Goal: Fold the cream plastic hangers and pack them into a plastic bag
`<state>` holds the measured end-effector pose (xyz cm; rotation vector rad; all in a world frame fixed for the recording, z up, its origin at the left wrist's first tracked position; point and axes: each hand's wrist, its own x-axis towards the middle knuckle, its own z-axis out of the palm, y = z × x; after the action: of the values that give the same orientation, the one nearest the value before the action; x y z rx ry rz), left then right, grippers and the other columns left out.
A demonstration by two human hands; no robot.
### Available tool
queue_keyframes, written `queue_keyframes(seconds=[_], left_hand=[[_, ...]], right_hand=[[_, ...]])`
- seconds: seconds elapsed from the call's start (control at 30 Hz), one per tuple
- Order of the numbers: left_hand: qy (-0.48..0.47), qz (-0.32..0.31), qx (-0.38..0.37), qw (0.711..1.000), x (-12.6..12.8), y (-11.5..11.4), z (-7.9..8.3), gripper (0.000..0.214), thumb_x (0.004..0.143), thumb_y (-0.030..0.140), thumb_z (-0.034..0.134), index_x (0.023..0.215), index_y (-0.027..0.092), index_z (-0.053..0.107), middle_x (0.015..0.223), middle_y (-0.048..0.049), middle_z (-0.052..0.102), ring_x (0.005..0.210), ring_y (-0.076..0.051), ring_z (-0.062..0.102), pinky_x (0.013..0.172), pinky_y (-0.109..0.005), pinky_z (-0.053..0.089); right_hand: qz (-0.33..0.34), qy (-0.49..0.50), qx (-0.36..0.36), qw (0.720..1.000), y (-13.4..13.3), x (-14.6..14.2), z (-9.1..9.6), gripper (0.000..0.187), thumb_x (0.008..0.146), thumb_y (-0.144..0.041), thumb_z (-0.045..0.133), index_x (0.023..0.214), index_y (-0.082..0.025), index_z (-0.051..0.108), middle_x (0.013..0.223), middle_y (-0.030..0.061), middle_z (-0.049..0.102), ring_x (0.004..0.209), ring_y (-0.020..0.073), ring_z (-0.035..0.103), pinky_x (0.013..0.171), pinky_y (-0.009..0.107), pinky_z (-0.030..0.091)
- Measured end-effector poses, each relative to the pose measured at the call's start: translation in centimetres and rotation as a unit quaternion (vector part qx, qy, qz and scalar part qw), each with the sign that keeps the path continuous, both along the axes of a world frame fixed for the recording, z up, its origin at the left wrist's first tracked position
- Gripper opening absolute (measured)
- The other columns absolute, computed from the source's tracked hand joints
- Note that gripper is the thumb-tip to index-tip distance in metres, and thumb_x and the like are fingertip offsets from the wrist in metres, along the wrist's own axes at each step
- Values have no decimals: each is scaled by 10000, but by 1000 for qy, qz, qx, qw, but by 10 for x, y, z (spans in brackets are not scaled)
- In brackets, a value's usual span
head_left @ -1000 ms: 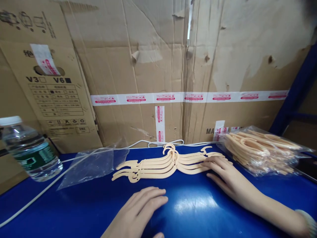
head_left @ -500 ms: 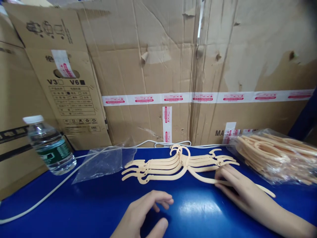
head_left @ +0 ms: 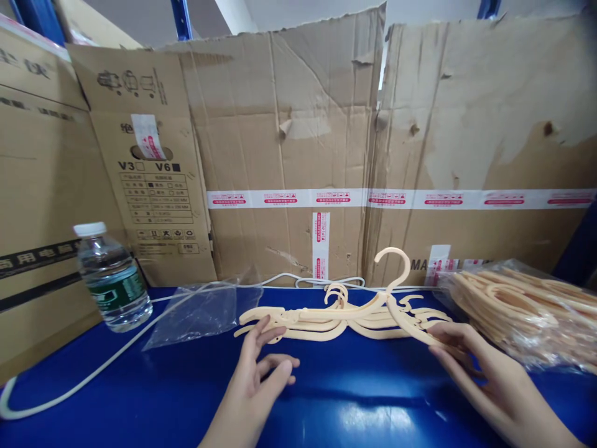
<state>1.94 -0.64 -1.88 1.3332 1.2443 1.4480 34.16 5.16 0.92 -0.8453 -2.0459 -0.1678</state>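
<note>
A cream-coloured plastic hanger (head_left: pixel 385 300) is lifted in front, its hook pointing up. My right hand (head_left: pixel 476 364) pinches its right arm between thumb and fingers. My left hand (head_left: pixel 254 382) is open below the hanger's left end, fingers apart; the fingertips overlap that end, and I cannot tell whether they touch it. Behind and beneath the lifted hanger, several like hangers (head_left: pixel 317 334) lie in an overlapping row on the blue table (head_left: pixel 354 379), partly hidden by it.
A clear plastic bag packed with more hangers (head_left: pixel 517 311) lies at the right. On the left stand a water bottle (head_left: pixel 114 280) and a flat clear plastic bag (head_left: pixel 196 314). A white cable (head_left: pixel 93 367) crosses the table. Cardboard sheets (head_left: pixel 289 155) form the back wall.
My right hand has raised the hanger, and its hook now stands above the row. My left hand has moved up and left to the hanger's left end. The camera view has tilted upward.
</note>
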Motion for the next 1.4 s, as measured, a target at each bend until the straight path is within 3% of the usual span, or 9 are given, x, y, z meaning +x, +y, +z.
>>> queue_keyframes(seconds=[0.1,0.2,0.33,0.53,0.63,0.8,1.17,1.27,1.4], left_hand=[[-25,9,10,1000,2,2,-2,765,876,445,600,1461,323,123,1457,-164,358,943,-232,647,789,-403,553],[-11,-29,-2,1000,5,-2,0,819,872,421,626,1487,361,88,1346,-118,469,846,-184,609,690,-329,531],[70,-93,-11,993,4,-11,9,570,919,437,576,1429,336,344,1013,-25,580,667,-124,497,624,-266,437],[89,-139,-40,986,1,-8,24,322,922,518,554,970,205,609,709,27,515,573,-112,398,548,-240,323],[56,-114,-59,990,-1,-3,23,398,861,583,608,862,185,591,675,25,524,551,-104,406,523,-229,317],[36,-105,-94,989,-4,0,17,419,833,602,640,899,192,589,681,18,575,561,-107,468,508,-211,346],[67,-98,-82,990,0,-2,24,465,826,651,613,847,187,581,692,14,580,586,-119,488,534,-226,382],[82,-101,-77,989,0,-2,25,477,822,665,601,844,189,581,696,9,582,592,-127,495,544,-234,394],[100,-99,-71,987,1,-5,27,461,840,653,577,854,193,585,710,6,591,608,-138,505,584,-250,417]], right_hand=[[25,-28,-10,999,-2,1,-4,150,993,-335,482,1045,-218,560,878,69,724,756,198,749,655,197,619],[54,-63,-21,996,-5,2,-9,115,973,-271,512,1063,-243,577,881,41,719,764,185,737,640,196,608],[68,-81,-18,994,-12,-1,-12,148,957,-247,526,1087,-269,594,894,19,719,758,189,727,628,217,600],[41,-113,18,993,-17,-2,-11,274,972,-243,478,1209,-276,611,991,47,722,862,235,703,691,308,588],[-5,-150,58,987,-17,4,-11,364,998,-271,415,1330,-304,562,1071,62,722,873,278,678,694,403,557],[-41,-187,156,969,-18,11,-8,468,959,-147,377,1392,-264,507,1056,65,749,792,251,725,607,370,542],[-94,-264,243,929,-27,2,4,362,904,-49,383,1168,-123,620,1064,202,725,806,301,740,594,398,594],[-102,-227,207,946,-25,1,-1,329,924,-52,403,1148,-149,625,1120,197,692,846,304,730,616,399,600],[-54,-84,35,994,-21,-3,-10,273,965,-157,476,1206,-213,590,1249,144,609,1029,263,679,723,328,611]])
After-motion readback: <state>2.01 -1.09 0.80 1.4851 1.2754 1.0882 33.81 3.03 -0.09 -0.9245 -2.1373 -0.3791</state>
